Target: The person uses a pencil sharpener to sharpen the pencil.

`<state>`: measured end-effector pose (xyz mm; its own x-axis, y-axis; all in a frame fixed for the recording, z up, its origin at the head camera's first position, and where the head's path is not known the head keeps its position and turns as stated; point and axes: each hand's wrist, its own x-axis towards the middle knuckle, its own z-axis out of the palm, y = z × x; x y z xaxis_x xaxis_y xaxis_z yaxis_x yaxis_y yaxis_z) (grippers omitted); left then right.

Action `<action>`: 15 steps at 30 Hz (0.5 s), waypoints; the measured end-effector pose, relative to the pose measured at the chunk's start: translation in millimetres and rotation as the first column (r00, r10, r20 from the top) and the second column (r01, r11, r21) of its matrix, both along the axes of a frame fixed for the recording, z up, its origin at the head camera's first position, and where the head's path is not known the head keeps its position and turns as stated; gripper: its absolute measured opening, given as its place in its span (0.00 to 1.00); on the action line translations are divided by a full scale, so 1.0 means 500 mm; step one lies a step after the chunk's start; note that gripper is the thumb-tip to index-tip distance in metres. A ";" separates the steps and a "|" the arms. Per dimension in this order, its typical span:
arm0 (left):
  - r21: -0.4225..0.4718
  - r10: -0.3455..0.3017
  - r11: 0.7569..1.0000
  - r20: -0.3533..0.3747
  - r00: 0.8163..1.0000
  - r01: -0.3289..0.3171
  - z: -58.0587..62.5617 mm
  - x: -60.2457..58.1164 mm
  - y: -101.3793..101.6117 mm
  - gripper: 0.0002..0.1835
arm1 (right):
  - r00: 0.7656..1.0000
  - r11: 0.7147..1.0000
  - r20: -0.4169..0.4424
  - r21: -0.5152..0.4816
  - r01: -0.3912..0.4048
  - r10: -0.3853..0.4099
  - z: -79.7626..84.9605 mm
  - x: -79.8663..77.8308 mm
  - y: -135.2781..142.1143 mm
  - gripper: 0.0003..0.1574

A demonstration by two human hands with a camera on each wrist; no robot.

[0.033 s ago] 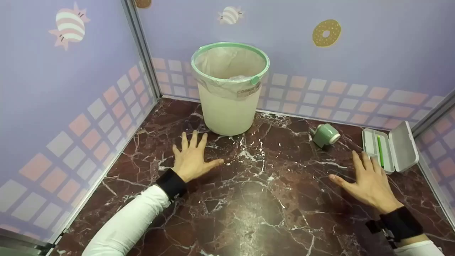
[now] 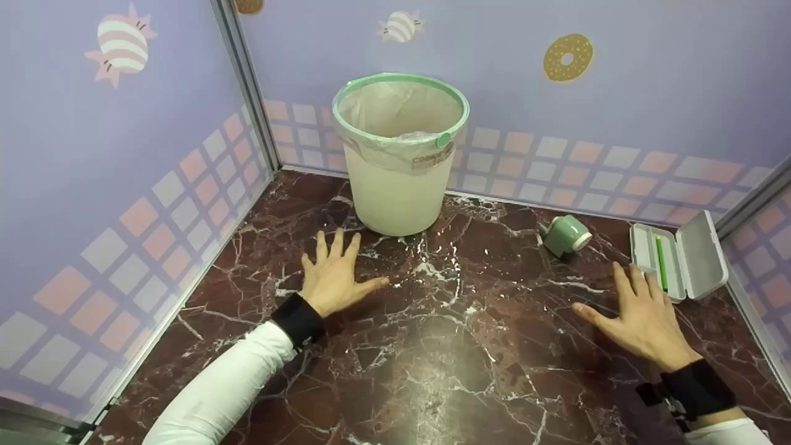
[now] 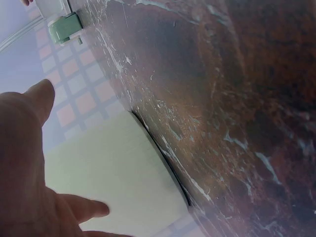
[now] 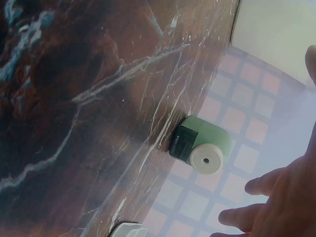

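My left hand [image 2: 334, 278] is spread, fingers straight and holding nothing, in front of a pale trash can [image 2: 398, 185] with a green rim and a clear liner. On the right, my right hand [image 2: 646, 315] is likewise spread and holds nothing. Its fingertips come near an open pencil case [image 2: 704, 262] that has a green pencil [image 2: 661, 262] inside. Beyond that hand, to its left, stands a green pencil sharpener [image 2: 565, 235]. The right wrist view shows the sharpener's cream round face [image 4: 206, 159] with a hole, and a dark drawer. Whether either palm touches the table is unclear.
The dark red marbled table [image 2: 432, 346] has white veins and small pale specks. Purple wall panels [image 2: 507, 74] with printed sweets and tiles close off the back and both sides. A metal corner post [image 2: 247, 80] rises behind and left of the trash can.
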<state>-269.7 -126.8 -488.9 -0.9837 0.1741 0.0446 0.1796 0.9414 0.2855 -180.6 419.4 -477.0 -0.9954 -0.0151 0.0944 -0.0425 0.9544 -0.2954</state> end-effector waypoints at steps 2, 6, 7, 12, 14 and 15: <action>0.001 -0.004 1.000 0.017 1.000 0.004 -0.001 -0.001 0.002 0.65 | 1.000 1.000 -0.004 0.001 0.001 -0.001 0.000 0.000 0.001 0.77; 0.007 -0.017 1.000 0.040 0.999 0.017 -0.005 -0.002 0.005 0.64 | 1.000 1.000 -0.008 0.000 0.008 -0.008 0.001 -0.001 0.003 0.77; 0.010 -0.022 1.000 0.038 0.999 0.022 -0.006 -0.002 0.006 0.64 | 1.000 1.000 -0.006 0.002 0.009 -0.009 0.002 -0.002 0.004 0.77; 0.018 -0.089 0.996 0.030 0.996 0.088 -0.011 0.000 0.010 0.61 | 1.000 0.999 0.002 0.020 0.030 -0.030 0.009 -0.016 0.024 0.79; 0.021 -0.124 0.992 0.039 0.991 0.124 -0.013 0.000 0.012 0.60 | 0.999 0.998 -0.001 0.026 0.048 -0.048 0.011 -0.025 0.038 0.80; 0.022 -0.138 0.990 0.043 0.990 0.137 -0.014 0.000 0.012 0.60 | 0.998 0.998 -0.001 0.029 0.059 -0.059 0.011 -0.030 0.045 0.80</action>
